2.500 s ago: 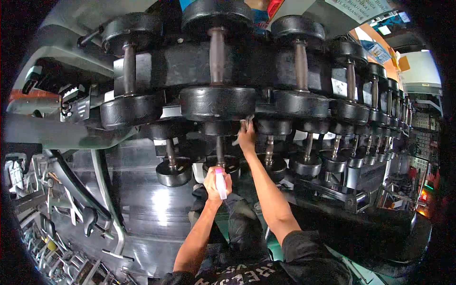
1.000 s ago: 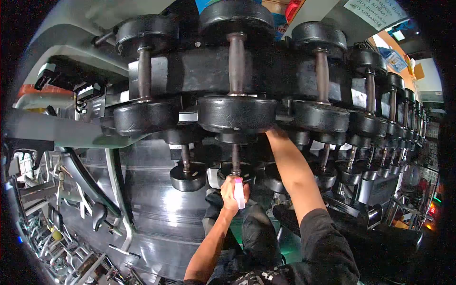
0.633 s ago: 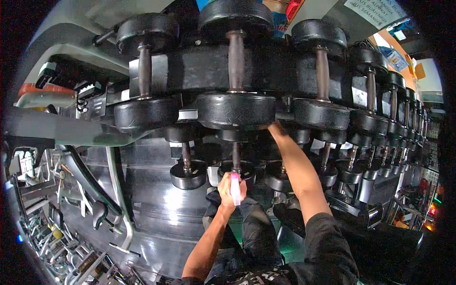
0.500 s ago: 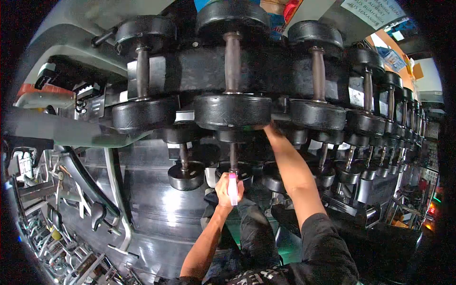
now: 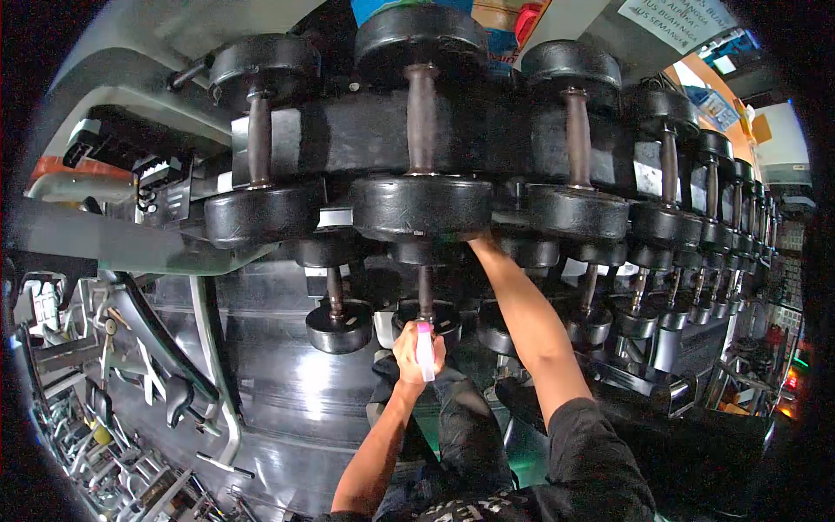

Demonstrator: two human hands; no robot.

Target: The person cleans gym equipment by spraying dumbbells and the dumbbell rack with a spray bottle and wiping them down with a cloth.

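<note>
My left hand (image 5: 406,351) is closed around a spray bottle (image 5: 424,352) with a pink-and-white head, in front of a lower-row dumbbell (image 5: 425,291). My right arm reaches up to the large black dumbbell (image 5: 422,207) on the upper row. Only the wrist end of my right hand (image 5: 478,247) shows, at the lower right edge of that dumbbell's near head. Its fingers are hidden behind or under the head, so I cannot see whether they grip anything.
More dumbbells flank it, one on the left (image 5: 263,216) and one on the right (image 5: 577,213), with the rows running off rightward. A weight bench (image 5: 156,335) and other machines stand at left. A paper sign (image 5: 678,22) is at top right.
My right wrist has shifted slightly left along the underside of the large dumbbell's near head. The left hand keeps its hold on the spray bottle. The whole view has moved a little.
</note>
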